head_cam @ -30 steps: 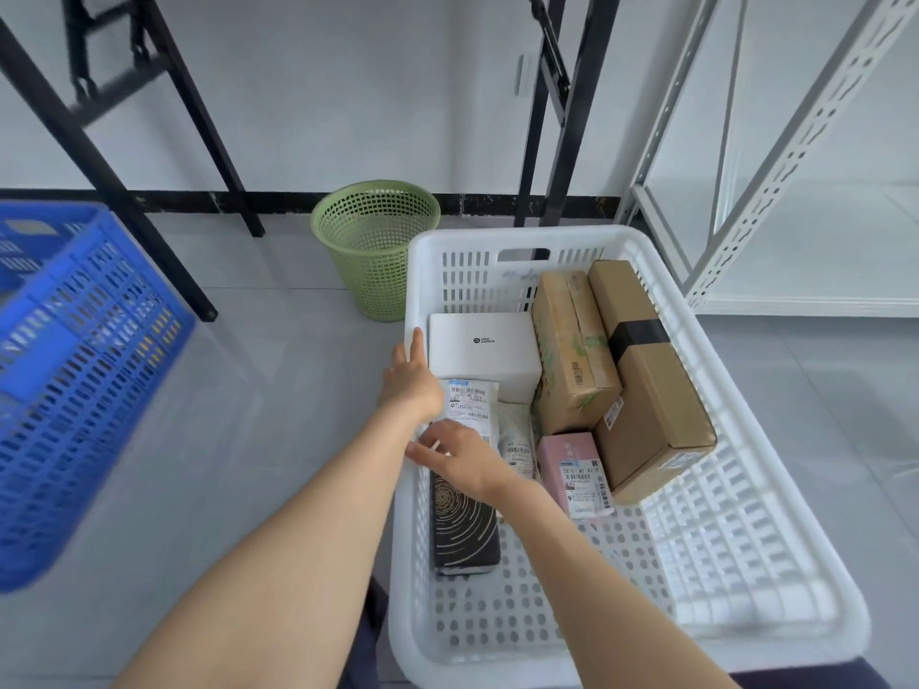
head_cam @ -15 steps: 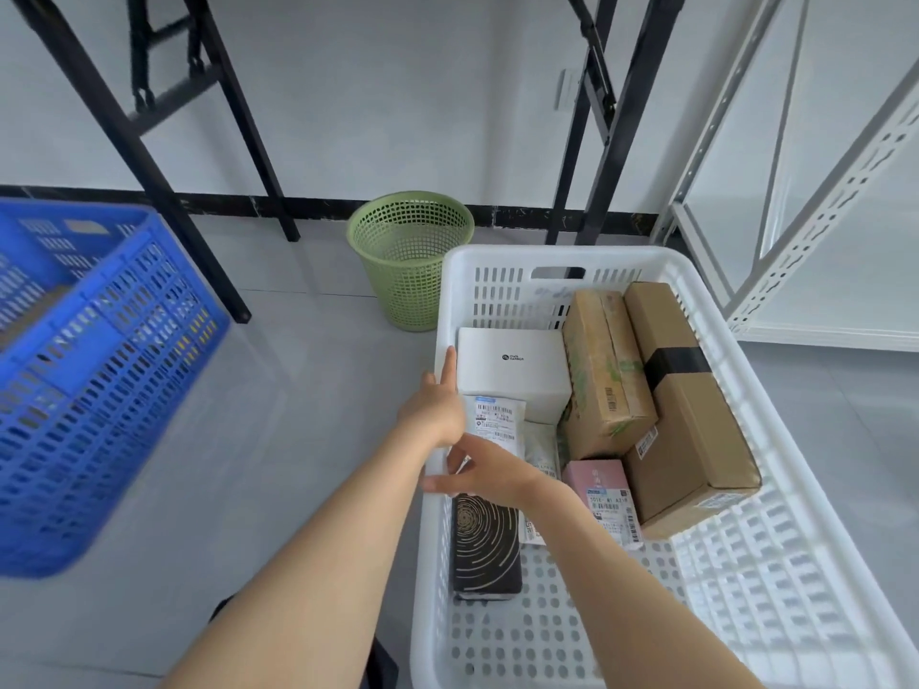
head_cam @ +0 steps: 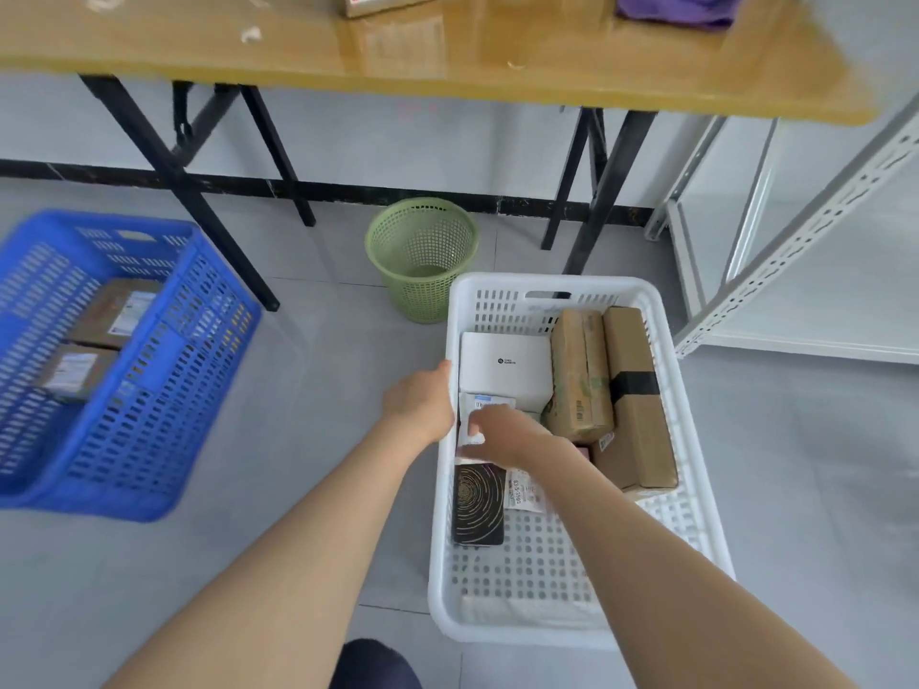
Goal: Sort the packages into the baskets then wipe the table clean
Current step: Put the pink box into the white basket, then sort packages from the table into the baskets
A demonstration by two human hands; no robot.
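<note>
Purple cloth (head_cam: 681,9) cut off above

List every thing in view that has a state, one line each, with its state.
white basket: on floor, partly filled with packages
blue basket: on floor, holds two brown boxes
green bin: upright, looks empty
black patterned package: lying flat in white basket
white box: flat, label up
left hand: on white basket's left rim
right hand: on a labelled package
table: littered with scraps

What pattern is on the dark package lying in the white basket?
Black package with gold concentric swirl lines, seen in the head view.
</note>
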